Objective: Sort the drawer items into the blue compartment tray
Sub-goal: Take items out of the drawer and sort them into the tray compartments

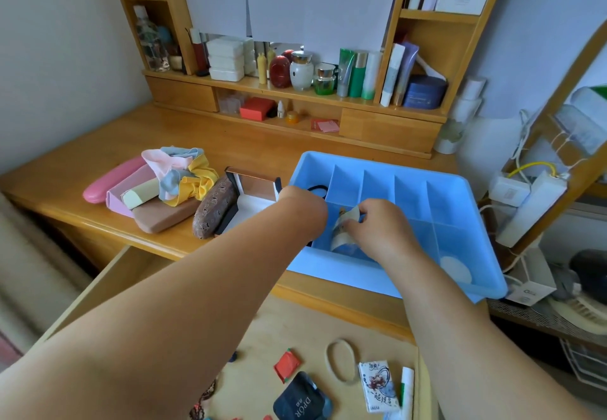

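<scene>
The blue compartment tray (391, 165) sits on the wooden desk, right of centre. My right hand (381, 227) pinches a small patterned packet (341, 234) inside the tray's front-left compartment. My left hand (303, 204) bends down over the tray's left edge, and its fingers are hidden behind the wrist. A black hair tie (318, 187) lies in the back-left compartment and a white round pad (456, 269) in the front-right one. Below, the open drawer (289, 324) holds a rubber band (341, 361), a red sachet (287, 363), a dark sachet (302, 400) and a tissue packet (377, 386).
Left of the tray on the desk lie a small open mirror box (254, 189), a brown patterned case (213, 211), a pile of coloured cloths (180, 173) and a pink case (111, 179). Shelves with bottles stand behind. A power strip (528, 206) and cables crowd the right.
</scene>
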Demonstrator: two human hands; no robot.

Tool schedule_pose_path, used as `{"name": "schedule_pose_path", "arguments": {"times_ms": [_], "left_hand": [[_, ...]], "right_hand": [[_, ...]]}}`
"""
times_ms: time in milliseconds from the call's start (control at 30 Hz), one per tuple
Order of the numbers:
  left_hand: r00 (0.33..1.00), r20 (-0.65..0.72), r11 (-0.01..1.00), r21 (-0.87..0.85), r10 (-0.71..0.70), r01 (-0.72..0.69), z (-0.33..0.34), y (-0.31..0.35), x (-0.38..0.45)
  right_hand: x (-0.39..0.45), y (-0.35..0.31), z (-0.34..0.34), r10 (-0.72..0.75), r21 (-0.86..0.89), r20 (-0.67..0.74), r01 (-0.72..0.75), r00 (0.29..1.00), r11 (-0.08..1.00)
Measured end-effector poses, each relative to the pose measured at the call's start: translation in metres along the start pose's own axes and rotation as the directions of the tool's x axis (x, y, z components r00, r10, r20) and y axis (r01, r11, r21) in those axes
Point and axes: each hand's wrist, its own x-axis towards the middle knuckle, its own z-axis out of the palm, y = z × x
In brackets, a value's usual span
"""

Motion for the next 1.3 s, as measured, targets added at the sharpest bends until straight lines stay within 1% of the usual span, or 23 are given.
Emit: {"name": "schedule_pose_path", "arguments": {"times_ms": [100, 200, 333, 400, 433, 500, 567, 633, 700, 767, 800, 867, 933, 1000, 1033, 1067, 1100, 1133, 1167, 1200, 1233, 1267, 1300], "left_hand": [[0.997, -0.05, 0.996, -0.057, -0.065, 0.062, 0.001, -0.006, 0.001], [0.982, -0.146, 0.992, 0.0, -0.121, 0.123, 0.003, -0.014, -0.001], [0.978, -0.191, 0.995, 0.044, -0.08, 0.09, 0.009, -0.017, 0.002], [0.971, -0.235, 0.998, 0.007, -0.052, 0.055, 0.009, -0.014, 0.004], [0.971, -0.231, 0.998, -0.033, -0.056, 0.05, 0.009, -0.014, 0.006], [0.982, -0.17, 0.993, -0.103, -0.083, 0.066, 0.005, -0.017, 0.006], [0.99, -0.121, 0.992, -0.113, -0.077, 0.064, 0.002, -0.023, 0.008], [0.992, -0.119, 0.999, -0.04, -0.03, 0.026, 0.003, -0.027, 0.008], [0.99, -0.141, 0.996, 0.083, 0.027, -0.015, 0.008, -0.027, 0.008], [0.984, -0.17, 0.988, 0.153, 0.055, -0.029, 0.015, -0.027, 0.008], [0.981, -0.183, 0.987, 0.154, 0.067, -0.039, 0.017, -0.028, 0.007], [0.974, -0.213, 0.996, 0.07, 0.073, -0.06, 0.018, -0.031, 0.002], [0.961, -0.27, 0.991, -0.103, 0.055, -0.086, 0.017, -0.036, -0.01], [0.926, -0.378, 0.928, -0.345, -0.003, -0.138, 0.018, -0.039, -0.03], [0.89, -0.454, 0.88, -0.437, -0.041, -0.183, 0.021, -0.039, -0.043], [0.826, -0.556, 0.832, -0.499, -0.091, -0.244, 0.028, -0.036, -0.059], [0.742, -0.653, 0.784, -0.535, -0.148, -0.314, 0.04, -0.031, -0.075], [0.667, -0.717, 0.742, -0.558, -0.204, -0.372, 0.054, -0.025, -0.093], [0.621, -0.743, 0.708, -0.577, -0.249, -0.407, 0.072, -0.016, -0.109], [0.626, -0.731, 0.682, -0.605, -0.273, -0.41, 0.093, -0.007, -0.124], [0.687, -0.671, 0.653, -0.656, -0.278, -0.377, 0.115, 0.005, -0.135], [0.785, -0.562, 0.622, -0.72, -0.262, -0.308, 0.138, 0.017, -0.144], [0.885, -0.411, 0.592, -0.777, -0.22, -0.214, 0.159, 0.03, -0.151]], "right_hand": [[-0.001, 0.001, 0.0, -0.026, 0.024, -0.028, 0.026, 0.999, 0.999], [-0.002, -0.001, -0.005, -0.041, 0.051, -0.07, 0.045, 0.997, 0.998], [0.001, -0.005, -0.009, -0.053, 0.036, -0.062, 0.056, 0.997, 0.998], [0.003, -0.007, -0.008, -0.04, 0.01, -0.033, 0.041, 0.999, 0.999], [0.005, -0.008, -0.007, -0.021, -0.012, -0.012, 0.02, 1.0, 1.0], [0.009, -0.01, -0.006, 0.021, -0.1, 0.048, -0.016, 0.999, 0.995], [0.012, -0.014, -0.002, 0.051, -0.216, 0.122, -0.024, 0.991, 0.976], [0.011, -0.017, 0.003, 0.066, -0.355, 0.153, -0.008, 0.986, 0.935], [0.009, -0.018, 0.007, 0.055, -0.458, 0.146, 0.018, 0.988, 0.889], [0.007, -0.017, 0.008, 0.032, -0.492, 0.133, 0.038, 0.991, 0.87], [0.006, -0.016, 0.008, 0.019, -0.475, 0.127, 0.044, 0.992, 0.879], [0.001, -0.012, 0.005, -0.022, -0.417, 0.083, 0.055, 0.996, 0.907], [-0.011, -0.009, 0.001, -0.101, -0.354, -0.022, 0.087, 0.995, 0.931], [-0.028, -0.006, -0.002, -0.217, -0.288, -0.143, 0.169, 0.966, 0.943], [-0.04, -0.005, -0.001, -0.294, -0.259, -0.205, 0.238, 0.934, 0.936], [-0.054, -0.002, 0.002, -0.392, -0.237, -0.265, 0.335, 0.881, 0.912], [-0.069, 0.002, 0.006, -0.489, -0.23, -0.3, 0.435, 0.819, 0.871], [-0.084, 0.008, 0.013, -0.561, -0.221, -0.313, 0.516, 0.767, 0.828], [-0.1, 0.015, 0.021, -0.597, -0.214, -0.296, 0.557, 0.746, 0.802], [-0.113, 0.026, 0.033, -0.597, -0.203, -0.237, 0.562, 0.767, 0.802], [-0.126, 0.038, 0.047, -0.551, -0.188, -0.126, 0.526, 0.825, 0.83], [-0.137, 0.05, 0.061, -0.455, -0.174, 0.034, 0.454, 0.89, 0.874], [-0.147, 0.063, 0.075, -0.32, -0.165, 0.21, 0.356, 0.924, 0.92]]}}
